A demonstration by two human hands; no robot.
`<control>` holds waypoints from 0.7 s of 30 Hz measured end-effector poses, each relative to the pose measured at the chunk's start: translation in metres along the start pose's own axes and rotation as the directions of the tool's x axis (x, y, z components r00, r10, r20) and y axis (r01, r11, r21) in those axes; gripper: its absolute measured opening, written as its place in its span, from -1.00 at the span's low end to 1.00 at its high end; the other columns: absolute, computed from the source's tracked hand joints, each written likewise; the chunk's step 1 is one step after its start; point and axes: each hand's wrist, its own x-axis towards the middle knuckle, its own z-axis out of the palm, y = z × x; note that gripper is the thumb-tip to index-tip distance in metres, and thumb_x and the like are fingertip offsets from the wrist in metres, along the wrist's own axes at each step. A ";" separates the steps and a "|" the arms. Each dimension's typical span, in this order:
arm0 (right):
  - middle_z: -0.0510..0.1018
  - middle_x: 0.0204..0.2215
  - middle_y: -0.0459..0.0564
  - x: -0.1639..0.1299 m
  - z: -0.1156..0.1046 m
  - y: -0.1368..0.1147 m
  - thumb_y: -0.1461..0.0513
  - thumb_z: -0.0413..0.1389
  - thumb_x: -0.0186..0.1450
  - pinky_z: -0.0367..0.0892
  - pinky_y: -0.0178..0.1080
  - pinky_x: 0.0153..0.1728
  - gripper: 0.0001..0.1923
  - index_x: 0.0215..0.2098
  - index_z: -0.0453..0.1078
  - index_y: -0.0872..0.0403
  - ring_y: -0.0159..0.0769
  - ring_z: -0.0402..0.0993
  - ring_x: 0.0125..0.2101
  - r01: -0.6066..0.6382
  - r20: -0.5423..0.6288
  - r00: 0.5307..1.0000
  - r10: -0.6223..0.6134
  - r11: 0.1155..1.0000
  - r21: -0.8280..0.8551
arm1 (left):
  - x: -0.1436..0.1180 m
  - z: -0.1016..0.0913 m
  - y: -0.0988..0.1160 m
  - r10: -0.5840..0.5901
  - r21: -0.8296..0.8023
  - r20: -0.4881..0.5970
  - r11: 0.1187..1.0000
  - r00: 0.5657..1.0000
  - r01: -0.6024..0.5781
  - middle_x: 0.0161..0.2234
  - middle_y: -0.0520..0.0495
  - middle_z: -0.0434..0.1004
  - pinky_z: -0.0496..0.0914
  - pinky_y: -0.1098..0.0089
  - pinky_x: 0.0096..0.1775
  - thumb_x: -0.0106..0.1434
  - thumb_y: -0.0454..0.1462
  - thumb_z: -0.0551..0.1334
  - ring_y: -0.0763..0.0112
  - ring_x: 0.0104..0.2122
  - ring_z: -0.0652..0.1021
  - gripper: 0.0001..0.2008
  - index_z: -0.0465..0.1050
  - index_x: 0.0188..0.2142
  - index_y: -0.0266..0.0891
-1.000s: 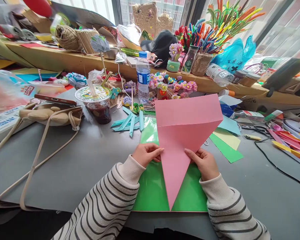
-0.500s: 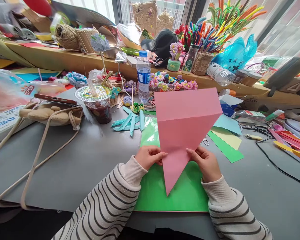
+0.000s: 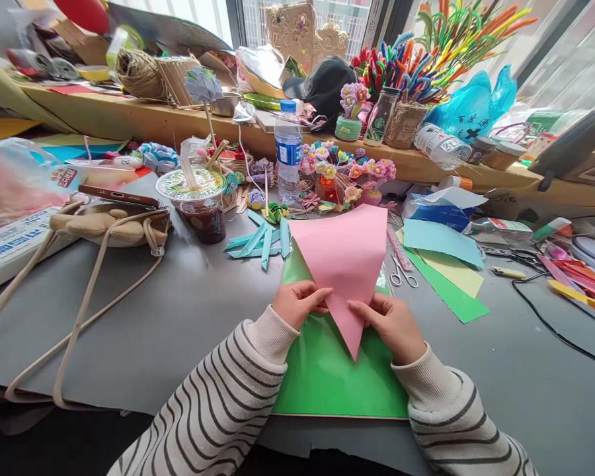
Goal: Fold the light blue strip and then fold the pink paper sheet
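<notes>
A sheet of pink paper [image 3: 344,254], tapering to a point toward me, is held up between my two hands. My left hand [image 3: 300,304] pinches its left edge between thumb and fingers. On the other side, my right hand [image 3: 394,324] grips the right edge, its thumb lying on the front face and its fingers mostly behind. Beneath the paper lies a glossy green sheet or folder [image 3: 342,390] on the grey table. Just right of the pink paper are small scissors [image 3: 403,272] and a pink ruler [image 3: 396,248].
Folded blue paper strips [image 3: 265,241], a drink cup [image 3: 198,211] and a water bottle [image 3: 288,155] stand or lie behind, toward the left. Blue, yellow and green paper pieces [image 3: 446,291] lie at right. A bag with cord straps [image 3: 112,225] rests on the left.
The pink paper has turned and tilted, and its far edge is lower. Its near tip has shifted right and away from me. My right hand has moved slightly left, uncovering the scissors and ruler.
</notes>
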 end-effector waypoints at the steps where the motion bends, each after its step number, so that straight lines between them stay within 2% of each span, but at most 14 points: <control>1: 0.47 -0.59 -0.03 0.000 0.000 0.000 0.11 0.15 -0.06 0.27 -0.32 -0.55 -0.75 -0.55 0.37 0.16 -0.35 0.33 -0.55 0.000 -0.003 1.000 0.000 1.000 -0.007 | 0.000 0.000 0.000 -0.005 0.002 0.002 1.000 1.000 0.005 -0.63 0.04 0.37 0.43 0.43 -0.41 -0.15 -0.18 0.27 0.47 -0.55 0.45 -0.77 0.37 -0.60 -0.35; 6: 0.45 -0.62 -0.06 0.000 0.000 -0.001 0.10 0.15 -0.06 0.26 -0.34 -0.56 -0.74 -0.57 0.35 0.17 -0.39 0.31 -0.57 -0.011 -0.011 1.000 0.010 1.000 -0.020 | -0.001 0.000 0.000 -0.011 -0.003 0.004 1.000 1.000 0.011 -0.61 0.01 0.39 0.43 0.41 -0.39 -0.14 -0.18 0.27 0.46 -0.54 0.46 -0.76 0.38 -0.57 -0.36; 11: 0.45 -0.61 -0.03 0.000 0.000 0.003 0.08 0.14 -0.05 0.24 -0.33 -0.57 -0.72 -0.56 0.35 0.17 -0.36 0.31 -0.57 0.029 -0.048 0.998 -0.036 0.992 -0.123 | -0.001 0.000 -0.001 -0.006 -0.012 0.000 1.000 1.000 0.006 -0.62 0.02 0.39 0.43 0.41 -0.40 -0.15 -0.17 0.27 0.46 -0.55 0.46 -0.75 0.37 -0.58 -0.36; 15: 0.47 -0.54 0.00 0.004 0.002 0.001 0.08 0.12 -0.03 0.25 -0.30 -0.51 -0.71 -0.48 0.37 0.16 -0.32 0.35 -0.52 0.091 -0.090 0.991 -0.102 0.989 -0.120 | -0.002 0.002 -0.003 -0.026 0.028 0.062 0.999 0.998 0.024 -0.66 0.05 0.40 0.42 0.44 -0.45 -0.18 -0.17 0.28 0.48 -0.59 0.47 -0.75 0.33 -0.63 -0.33; 18: 0.47 -0.52 -0.03 0.006 0.002 -0.002 0.10 0.10 0.00 0.26 -0.32 -0.48 -0.73 -0.45 0.37 0.15 -0.33 0.35 -0.49 0.109 -0.029 0.994 -0.109 0.994 -0.001 | -0.002 0.003 -0.003 -0.041 0.055 0.087 0.998 0.995 0.036 -0.69 0.04 0.41 0.42 0.47 -0.50 -0.17 -0.16 0.28 0.49 -0.62 0.46 -0.75 0.34 -0.63 -0.33; 21: 0.42 -0.59 -0.09 0.007 -0.002 -0.002 0.11 0.06 0.06 0.27 -0.32 -0.46 -0.76 -0.51 0.36 0.14 -0.37 0.33 -0.52 0.088 0.078 0.993 -0.094 0.994 0.070 | -0.003 0.003 -0.002 -0.046 0.038 0.069 0.998 0.997 0.043 -0.70 0.03 0.41 0.41 0.48 -0.52 -0.17 -0.15 0.28 0.51 -0.65 0.45 -0.74 0.35 -0.63 -0.34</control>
